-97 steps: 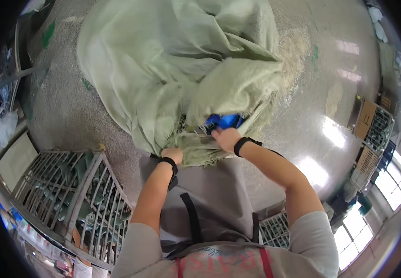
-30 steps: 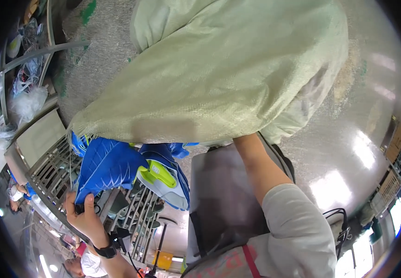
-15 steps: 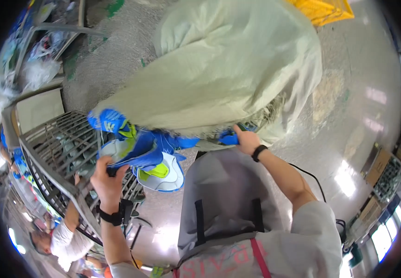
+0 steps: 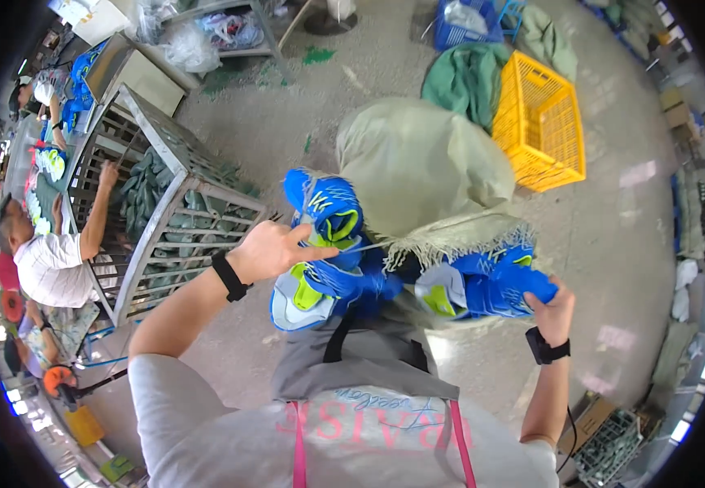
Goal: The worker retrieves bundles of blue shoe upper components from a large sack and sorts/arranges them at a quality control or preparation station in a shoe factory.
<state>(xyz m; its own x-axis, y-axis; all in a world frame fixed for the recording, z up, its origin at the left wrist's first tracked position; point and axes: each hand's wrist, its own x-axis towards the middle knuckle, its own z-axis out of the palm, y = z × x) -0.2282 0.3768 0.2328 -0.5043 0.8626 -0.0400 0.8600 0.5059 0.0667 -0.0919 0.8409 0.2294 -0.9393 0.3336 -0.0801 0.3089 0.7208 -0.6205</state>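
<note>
My left hand (image 4: 272, 250) grips a bunch of blue and lime-green shoe uppers (image 4: 324, 252) and holds them up in front of my chest. A second bunch of blue and lime uppers (image 4: 489, 283) is gripped in my right hand (image 4: 554, 304), at the frayed mouth of a big pale green woven sack (image 4: 421, 167). The sack stands on the concrete floor just beyond both hands. Each wrist wears a black band.
A grey metal cage cart (image 4: 175, 207) holding green pieces stands at my left. A yellow plastic crate (image 4: 538, 122) and a green cloth heap (image 4: 466, 75) lie behind the sack. A person in a white shirt (image 4: 55, 264) works at a table at far left.
The view has swung back from the sack. My left hand has carried its bunch up toward the centre. My right hand has drawn a second blue bunch out of the sack mouth.
</note>
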